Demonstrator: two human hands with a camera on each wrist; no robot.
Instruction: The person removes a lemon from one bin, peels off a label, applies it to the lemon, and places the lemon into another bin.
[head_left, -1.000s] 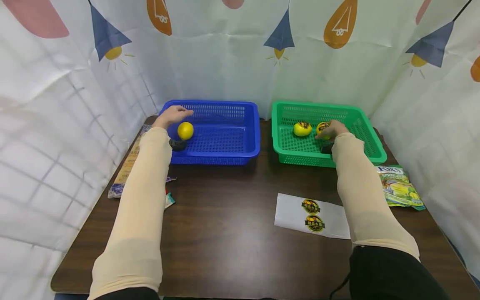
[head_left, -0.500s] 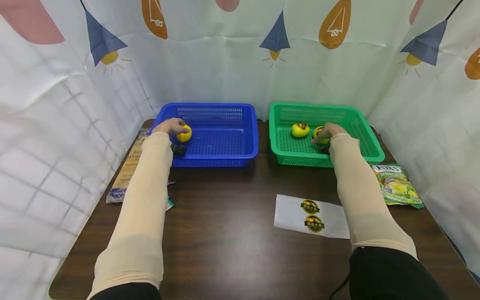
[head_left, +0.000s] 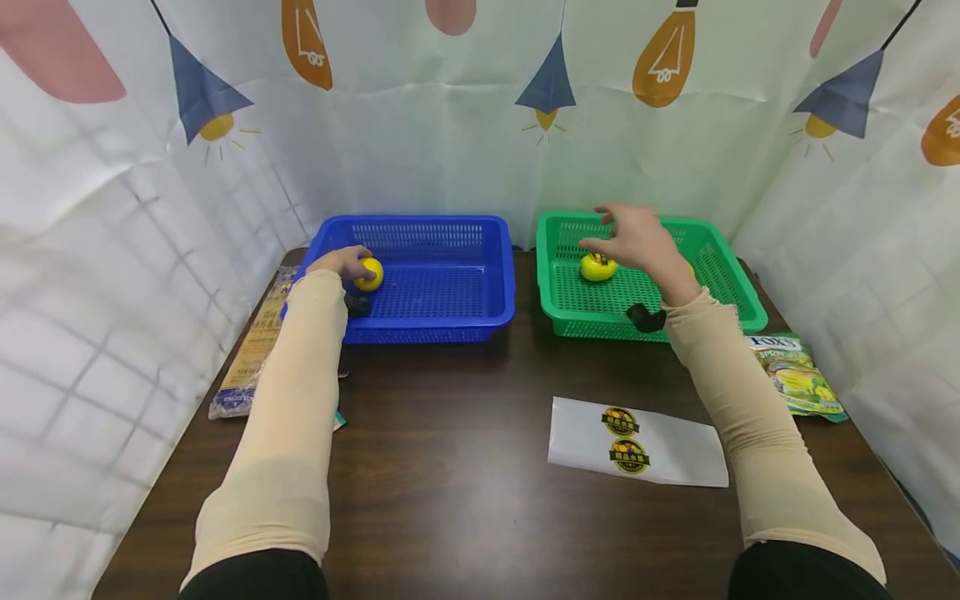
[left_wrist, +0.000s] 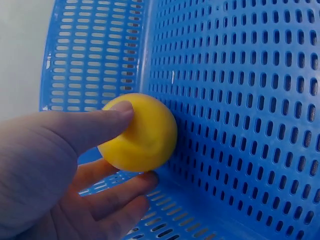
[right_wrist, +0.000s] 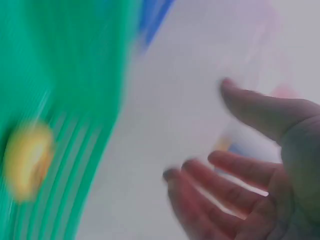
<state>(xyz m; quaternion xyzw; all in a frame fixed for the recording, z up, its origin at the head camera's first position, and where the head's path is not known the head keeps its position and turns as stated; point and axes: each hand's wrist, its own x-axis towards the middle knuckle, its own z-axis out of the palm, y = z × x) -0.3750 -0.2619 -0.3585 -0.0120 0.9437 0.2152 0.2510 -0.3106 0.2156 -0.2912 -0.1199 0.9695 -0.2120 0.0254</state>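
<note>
Pinching the smooth yellow fruit-like ball (left_wrist: 150,132) with my left hand (head_left: 343,263), fingers clamped, in the blue plastic basket (left_wrist: 240,100), I'd squeeze lightly, evenly; right hand (head_left: 637,240) empty, fingers apart.

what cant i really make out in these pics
Head view: most of the rightmost fruit, hidden by the right hand.
Head view: nearly all the teal packet, behind left sleeve.
Head view: left side of FOX'S bag, behind right sleeve.
Right wrist view: markings on yellow fruit, blurred.
</note>
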